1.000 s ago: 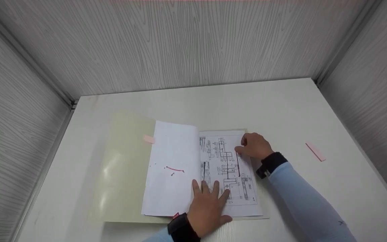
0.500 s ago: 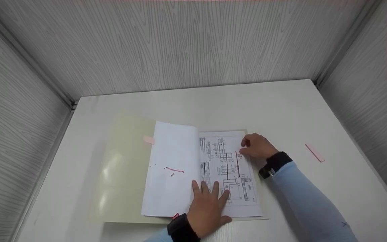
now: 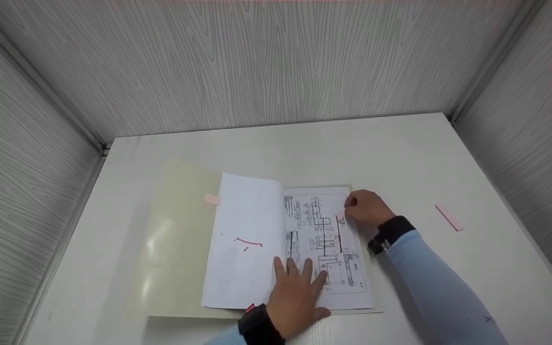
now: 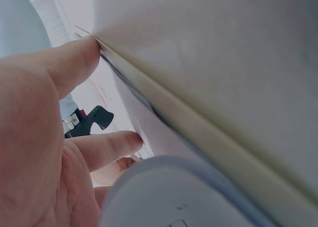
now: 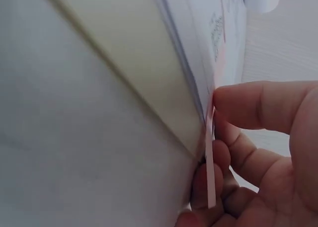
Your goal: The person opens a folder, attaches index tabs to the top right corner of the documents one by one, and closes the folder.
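Note:
A folder [image 3: 175,249] with a pale yellow cover lies open, holding bound sheets. Its left sheet [image 3: 242,211] carries red marks; the right one is a printed technical drawing [image 3: 360,278]. My left hand [image 3: 296,299] rests flat on the drawing's lower part, fingers spread, with the thumb near the bottom edge. At the drawing's right edge, my right hand [image 3: 368,208] pinches a pink sticky tab [image 5: 210,177] between thumb and fingers. In the right wrist view, part of the tab lies on the page and part sticks out past the edge.
Another pink sticky tab [image 3: 212,199] juts from the left sheet's outer edge. A thin pink pad of sticky tabs [image 3: 449,217] lies on the white table [image 3: 391,148] to the right. Wood-grain panels [image 3: 276,62] stand behind and on both sides.
My right hand has shifted slightly right toward the page edge, and its thumb has come up closer to the fingertips. The left hand stays in place.

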### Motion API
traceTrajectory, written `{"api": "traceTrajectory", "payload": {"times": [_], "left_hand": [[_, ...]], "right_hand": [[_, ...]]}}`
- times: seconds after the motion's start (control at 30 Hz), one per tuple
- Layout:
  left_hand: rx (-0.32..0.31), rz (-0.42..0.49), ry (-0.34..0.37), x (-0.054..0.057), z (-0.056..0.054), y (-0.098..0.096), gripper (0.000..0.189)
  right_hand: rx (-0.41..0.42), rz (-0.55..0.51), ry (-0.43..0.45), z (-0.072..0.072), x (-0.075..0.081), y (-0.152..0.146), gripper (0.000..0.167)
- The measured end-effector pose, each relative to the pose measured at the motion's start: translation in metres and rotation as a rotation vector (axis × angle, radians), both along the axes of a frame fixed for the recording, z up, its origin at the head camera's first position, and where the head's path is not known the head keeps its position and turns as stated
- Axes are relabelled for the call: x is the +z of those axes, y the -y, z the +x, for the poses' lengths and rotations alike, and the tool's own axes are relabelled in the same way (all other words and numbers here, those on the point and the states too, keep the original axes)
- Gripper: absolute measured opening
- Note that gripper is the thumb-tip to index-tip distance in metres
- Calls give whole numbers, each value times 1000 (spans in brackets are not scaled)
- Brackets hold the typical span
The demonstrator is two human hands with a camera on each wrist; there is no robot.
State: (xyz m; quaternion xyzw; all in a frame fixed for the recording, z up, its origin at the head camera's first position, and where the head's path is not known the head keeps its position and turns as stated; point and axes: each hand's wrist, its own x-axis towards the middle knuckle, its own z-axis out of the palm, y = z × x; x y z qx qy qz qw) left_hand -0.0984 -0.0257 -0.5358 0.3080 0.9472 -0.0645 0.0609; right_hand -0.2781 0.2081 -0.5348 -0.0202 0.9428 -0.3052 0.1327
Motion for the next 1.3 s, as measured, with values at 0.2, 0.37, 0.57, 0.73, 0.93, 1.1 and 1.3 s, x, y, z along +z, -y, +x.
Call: {"api": "traceTrajectory", "payload": {"times": [0.2,0.37,0.57,0.73,0.93,1.1,1.3], "left_hand": [[-6,-13,2,0,0,-1,79],[-9,-37,2,0,0,-1,79],[-8,-36,4,0,0,-2,80],[2,-1,19,0,1,-3,79],[0,17,20,0,1,-1,79],[-4,23,17,0,1,-1,79],[6,37,3,-1,0,0,79]], "right_hand": [[-10,72,-39,2,0,6,18],[-14,82,-16,3,1,6,24],[56,93,-3,4,5,3,33],[104,110,-21,5,5,0,37],[134,109,-12,2,2,-5,33],[141,50,44,-3,0,-13,24],[136,-15,28,-3,-2,-14,16]]}}
